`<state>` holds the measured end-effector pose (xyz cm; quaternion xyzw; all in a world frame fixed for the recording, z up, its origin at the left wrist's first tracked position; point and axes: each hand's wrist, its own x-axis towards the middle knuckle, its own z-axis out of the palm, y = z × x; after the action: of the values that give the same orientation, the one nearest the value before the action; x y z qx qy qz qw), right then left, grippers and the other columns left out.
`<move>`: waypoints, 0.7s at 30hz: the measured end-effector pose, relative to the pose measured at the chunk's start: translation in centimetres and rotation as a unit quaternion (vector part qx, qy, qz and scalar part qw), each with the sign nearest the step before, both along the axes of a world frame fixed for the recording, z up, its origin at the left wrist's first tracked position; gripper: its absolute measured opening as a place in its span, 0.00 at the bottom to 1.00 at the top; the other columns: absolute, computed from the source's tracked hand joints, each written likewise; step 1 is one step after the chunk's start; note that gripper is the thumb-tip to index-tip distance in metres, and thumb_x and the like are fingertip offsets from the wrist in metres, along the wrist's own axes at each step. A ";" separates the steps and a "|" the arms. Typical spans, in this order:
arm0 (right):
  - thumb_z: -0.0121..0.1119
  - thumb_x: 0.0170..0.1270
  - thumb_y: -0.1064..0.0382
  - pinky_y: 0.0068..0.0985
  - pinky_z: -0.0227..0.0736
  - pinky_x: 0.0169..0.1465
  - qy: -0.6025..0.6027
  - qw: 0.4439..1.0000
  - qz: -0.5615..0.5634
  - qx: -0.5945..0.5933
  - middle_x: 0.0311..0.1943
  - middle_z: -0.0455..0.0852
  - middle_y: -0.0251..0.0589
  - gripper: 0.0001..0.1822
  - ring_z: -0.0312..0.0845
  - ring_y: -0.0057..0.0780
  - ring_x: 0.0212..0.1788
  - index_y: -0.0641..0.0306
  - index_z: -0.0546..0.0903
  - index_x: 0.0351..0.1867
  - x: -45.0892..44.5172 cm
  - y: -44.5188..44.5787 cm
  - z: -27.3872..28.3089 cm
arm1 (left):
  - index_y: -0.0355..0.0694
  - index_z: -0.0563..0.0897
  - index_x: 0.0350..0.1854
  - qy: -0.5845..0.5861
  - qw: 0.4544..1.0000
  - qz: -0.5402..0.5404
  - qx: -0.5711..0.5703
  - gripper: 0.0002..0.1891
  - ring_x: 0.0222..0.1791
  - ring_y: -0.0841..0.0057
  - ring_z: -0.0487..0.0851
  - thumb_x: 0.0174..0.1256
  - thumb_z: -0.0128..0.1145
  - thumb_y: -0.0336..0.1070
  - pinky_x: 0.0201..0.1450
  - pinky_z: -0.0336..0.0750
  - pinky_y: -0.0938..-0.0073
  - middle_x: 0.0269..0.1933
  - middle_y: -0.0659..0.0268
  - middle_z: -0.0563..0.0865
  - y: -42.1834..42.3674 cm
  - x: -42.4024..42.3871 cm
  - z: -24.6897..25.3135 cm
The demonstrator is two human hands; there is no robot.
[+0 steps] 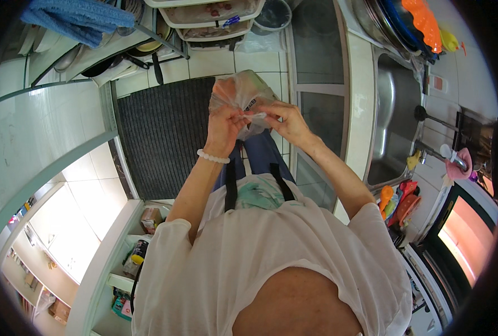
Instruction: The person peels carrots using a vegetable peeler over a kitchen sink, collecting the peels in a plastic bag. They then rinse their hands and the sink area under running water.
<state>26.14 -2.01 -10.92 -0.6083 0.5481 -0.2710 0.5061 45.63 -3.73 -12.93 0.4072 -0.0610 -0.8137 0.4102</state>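
Note:
A translucent plastic bag (249,88) with orange and pale green contents hangs in front of my legs, its gathered top between my hands. The fingers of my left hand (227,126) pinch the twisted neck of the bag; a white bead bracelet is on that wrist. My right hand (289,122) pinches the whitish end of the bag's top from the other side. Dark writing shows on the plastic between the hands. What exactly lies inside the bag cannot be told through the plastic.
A dark ribbed mat (164,138) covers part of the tiled floor. Stacked white drawers (211,17) stand ahead, beside a rack with pans and a blue towel (78,21). At right are a counter edge (356,113) and a steel sink (389,126); open shelves (120,281) are at lower left.

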 end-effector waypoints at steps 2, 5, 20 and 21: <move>0.56 0.53 0.79 0.25 0.75 0.38 0.011 1.000 0.001 -0.018 0.39 0.82 0.47 0.18 0.82 0.37 0.36 0.65 0.80 0.47 0.4 -0.4 0.4 | 0.37 0.75 0.26 -0.011 1.000 -0.007 0.004 0.05 0.41 0.66 0.80 0.59 0.47 0.28 0.47 0.73 0.66 0.32 0.63 0.79 -0.3 -0.1 0.2; 0.56 0.52 0.78 0.27 0.75 0.38 0.039 0.991 0.014 -0.126 0.38 0.82 0.47 0.19 0.81 0.42 0.37 0.63 0.80 0.48 1.1 -0.9 0.4 | 0.37 0.76 0.27 -0.005 1.000 0.006 0.006 0.05 0.38 0.70 0.80 0.60 0.48 0.28 0.47 0.74 0.67 0.33 0.63 0.80 -0.5 0.3 -0.7; 0.52 0.62 0.71 0.20 0.59 0.20 -0.149 0.971 0.040 0.182 0.16 0.72 0.33 0.02 0.66 0.19 0.16 0.64 0.77 0.34 1.8 -2.7 0.4 | 0.35 0.76 0.27 0.008 1.000 0.002 -0.001 0.04 0.37 0.73 0.80 0.59 0.50 0.27 0.45 0.78 0.66 0.33 0.62 0.80 -0.7 0.2 0.2; 0.52 0.62 0.70 0.21 0.57 0.19 -0.205 0.943 0.035 0.261 0.16 0.72 0.34 0.02 0.65 0.20 0.15 0.63 0.76 0.33 1.7 -2.9 0.4 | 0.35 0.76 0.27 0.011 1.000 0.001 0.001 0.04 0.37 0.73 0.80 0.59 0.50 0.27 0.46 0.77 0.66 0.33 0.61 0.80 -0.7 0.3 0.4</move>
<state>27.79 -4.90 -10.53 -0.4052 0.4624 -0.2196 0.7575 45.89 -4.45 -12.51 0.3983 -0.0555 -0.8180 0.4112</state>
